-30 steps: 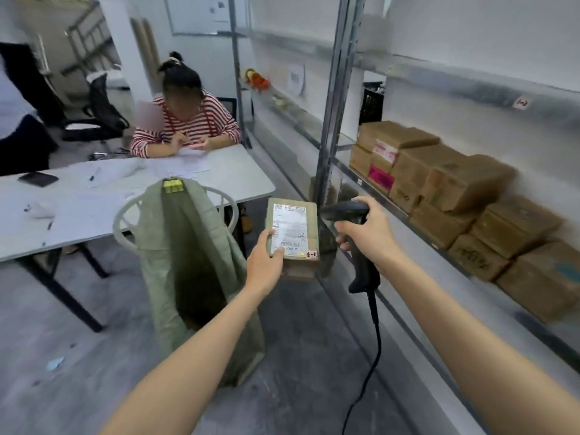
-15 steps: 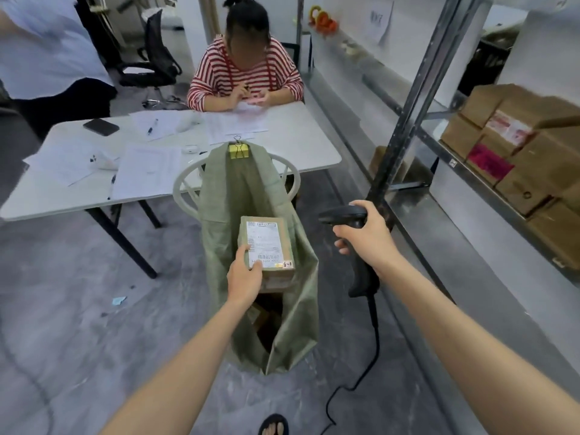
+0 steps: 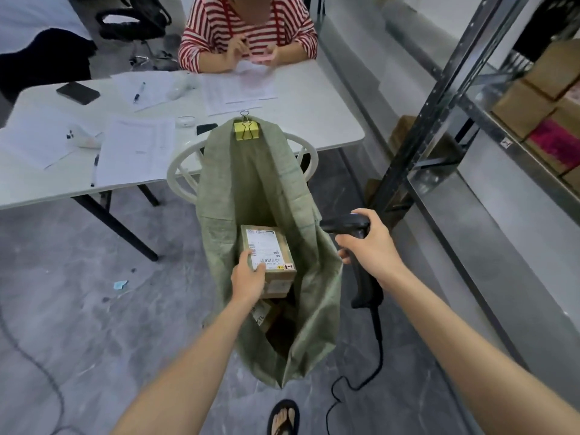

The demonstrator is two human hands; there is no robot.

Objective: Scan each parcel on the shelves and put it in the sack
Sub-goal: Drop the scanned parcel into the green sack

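"What does my left hand have?"

"My left hand [image 3: 248, 277] grips a brown parcel [image 3: 273, 246], with the thumb on its white label. The parcel is in the open mouth of the green sack [image 3: 260, 189], above another box [image 3: 263, 315]."

"And my right hand?"

"At 3 o'clock from the parcel, my right hand [image 3: 367, 243] is curled round the black scanner [image 3: 345, 222]."

"What is on top of the sack?"

"A yellow clip [image 3: 246, 130], at 12 o'clock, by a white chair [image 3: 179, 171]."
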